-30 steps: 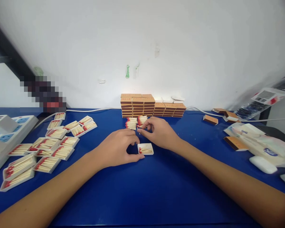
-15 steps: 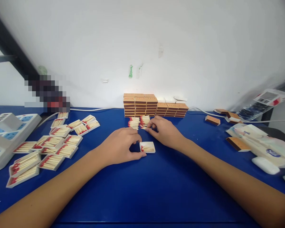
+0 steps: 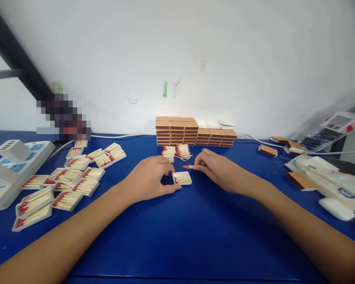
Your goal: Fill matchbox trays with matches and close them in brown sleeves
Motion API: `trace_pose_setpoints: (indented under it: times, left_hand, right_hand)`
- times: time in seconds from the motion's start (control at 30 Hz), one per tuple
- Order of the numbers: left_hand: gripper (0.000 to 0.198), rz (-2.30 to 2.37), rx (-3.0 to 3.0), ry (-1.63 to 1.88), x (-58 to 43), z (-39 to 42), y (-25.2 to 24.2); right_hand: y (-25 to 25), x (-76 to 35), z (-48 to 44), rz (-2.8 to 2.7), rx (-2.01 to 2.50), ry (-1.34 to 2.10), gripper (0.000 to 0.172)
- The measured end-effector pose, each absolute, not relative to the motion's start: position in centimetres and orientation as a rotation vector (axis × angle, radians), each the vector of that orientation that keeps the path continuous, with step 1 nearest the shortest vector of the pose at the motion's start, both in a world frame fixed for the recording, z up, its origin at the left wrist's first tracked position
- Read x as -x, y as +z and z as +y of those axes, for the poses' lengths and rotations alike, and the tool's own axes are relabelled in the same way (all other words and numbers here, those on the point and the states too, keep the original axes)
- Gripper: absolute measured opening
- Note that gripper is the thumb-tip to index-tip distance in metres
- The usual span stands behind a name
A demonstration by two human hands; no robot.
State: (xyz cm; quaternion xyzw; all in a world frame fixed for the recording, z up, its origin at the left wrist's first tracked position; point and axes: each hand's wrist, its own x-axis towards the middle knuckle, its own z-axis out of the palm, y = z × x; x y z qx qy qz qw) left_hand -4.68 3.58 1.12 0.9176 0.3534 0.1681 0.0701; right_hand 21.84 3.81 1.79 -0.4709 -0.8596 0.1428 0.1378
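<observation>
1. Nearest, our forearms reach in from the lower corners of the frame over the blue table (image 3: pixel 177 240).
2. At the left, full trays (image 3: pixel 66 200) of red-tipped matches lie in a cluster, some resting on others. Beyond them at the left edge we see a white power strip (image 3: pixel 49 152) with two plugs (image 3: pixel 14 150) on it.
3. At the lower right are a white case (image 3: pixel 336 209), a tissue pack (image 3: pixel 313 167) and a box (image 3: pixel 301 181) against the pack's left side.
4. Just below the centre of the frame lies our small white tray (image 3: pixel 182 174), flat on the table, with a few matches in it.
5. Our left hand (image 3: pixel 152 176) is curved wide around the tray's left end, thumb by the near edge; how firmly it touches, we cannot tell.
6. Our right hand (image 3: pixel 215 169) is narrow, pinching a few matches (image 3: pixel 187 166), red heads pointing left, just beyond the tray.
7. Farther, at the centre, two match piles (image 3: pixel 168 153) lie side by side.
8. Behind them stands our box stack (image 3: pixel 177 134), lower on its right part, where white trays (image 3: pixel 226 124) rest on top.
9. Farthest, the pale wall (image 3: pixel 177 43) fills the upper frame.
</observation>
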Motion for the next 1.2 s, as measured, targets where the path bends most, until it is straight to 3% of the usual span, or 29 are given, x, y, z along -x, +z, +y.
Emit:
trace_pose_setpoints:
  times: [0.3, 0.6, 0.9, 1.2]
  left_hand:
    - [0.028, 1.043, -2.757, 0.529, 4.2, 3.3, 1.1]
    - [0.029, 1.044, -2.76, 0.53, 4.4, 3.3, 1.2]
    - [0.027, 1.029, -2.762, 0.528, 4.3, 3.2, 1.2]
    - [0.028, 1.003, -2.746, 0.518, 4.2, 3.1, 1.2]
  right_hand:
    - [1.4, -20.0, 1.8, -2.633, 1.215, 0.3, 0.011]
    - [2.3, -21.4, 2.3, -2.529, 1.261, 0.546, 0.016]
    - [1.5, -20.3, 1.8, -2.494, 1.183, 0.546, 0.011]
    - [1.2, -20.2, 1.8, -2.508, 1.152, 0.545, 0.017]
